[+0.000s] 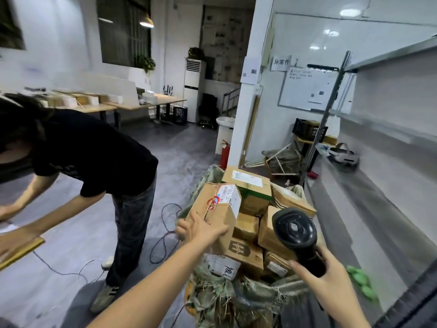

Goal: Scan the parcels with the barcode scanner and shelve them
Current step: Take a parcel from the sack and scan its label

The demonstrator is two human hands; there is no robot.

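Gripping a box, scanner raised.
Left hand (pixel 201 229) clasping box (pixel 216 209); right hand (pixel 328 275) grasping scanner (pixel 295 233) at 3 o'clock; parcels (pixel 250 190) behind, in sack (pixel 236 301).

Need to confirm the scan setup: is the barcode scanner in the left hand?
No, the right hand grips the barcode scanner, while the left hand holds a cardboard parcel.

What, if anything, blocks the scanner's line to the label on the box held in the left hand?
Nothing visible does. The left hand grips the cardboard box with its label exposed on top, and the scanner in the right hand sits beside it with open air between.
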